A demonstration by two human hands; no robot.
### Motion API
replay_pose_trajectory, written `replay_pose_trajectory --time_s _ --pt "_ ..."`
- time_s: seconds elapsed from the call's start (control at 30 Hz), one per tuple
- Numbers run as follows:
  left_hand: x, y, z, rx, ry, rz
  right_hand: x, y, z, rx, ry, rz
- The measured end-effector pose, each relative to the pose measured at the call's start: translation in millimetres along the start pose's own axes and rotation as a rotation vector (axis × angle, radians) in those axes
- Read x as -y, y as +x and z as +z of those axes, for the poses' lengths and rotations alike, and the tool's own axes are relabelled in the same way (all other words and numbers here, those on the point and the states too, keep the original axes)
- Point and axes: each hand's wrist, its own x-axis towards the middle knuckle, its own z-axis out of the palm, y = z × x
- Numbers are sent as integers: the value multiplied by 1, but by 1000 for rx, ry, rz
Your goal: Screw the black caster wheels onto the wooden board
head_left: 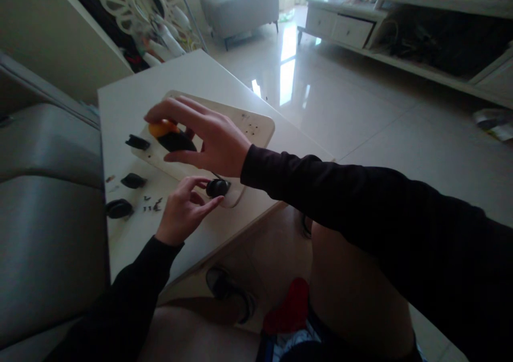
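Note:
My right hand [216, 137] is closed around the thick yellow-and-black handle of a screwdriver [174, 139], held tilted above a pale board. A thin dark shaft shows below this hand, pointing down toward a black caster wheel [217, 187]. My left hand [186, 207] grips that caster between thumb and fingers at the near corner of the board [236, 197]. The board lies flat on a white table [208, 239], with small holes at its far right corner. Another black caster [137, 141] stands at the board's left end. Where the screwdriver's tip meets the caster cannot be made out.
Two loose black casters [119, 208] [133, 181] lie on the table's left side, with several small screws [154, 206] near them. A grey sofa [52, 217] borders the table on the left. Beyond are a grey bench [240, 9] and a white cabinet [340, 25].

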Motion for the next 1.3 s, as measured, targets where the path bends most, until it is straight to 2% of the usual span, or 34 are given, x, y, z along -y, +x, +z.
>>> replay_pose_trajectory --time_s 0.1,0.23,0.4,0.63,0.87,1.07,1.17,1.3 --pt "-2 0 1 2 -15 -17 3 2 0 79 -54 11" --pt "2 1 -2 0 -24 2 9 4 -4 114 -62 17" --pt "4 2 -5 21 -49 10 8 4 -9 44 -16 21" --pt "5 1 -6 21 -41 13 -9 9 -6 -37 -108 23" --pt "4 1 -5 8 52 50 4 7 -7 67 -78 69" --pt "3 0 -4 20 95 59 -4 4 1 -57 -80 32" --pt "5 0 -4 24 86 56 -3 6 0 -37 -115 2" --pt "8 0 -4 39 58 52 6 12 -4 25 -96 46"
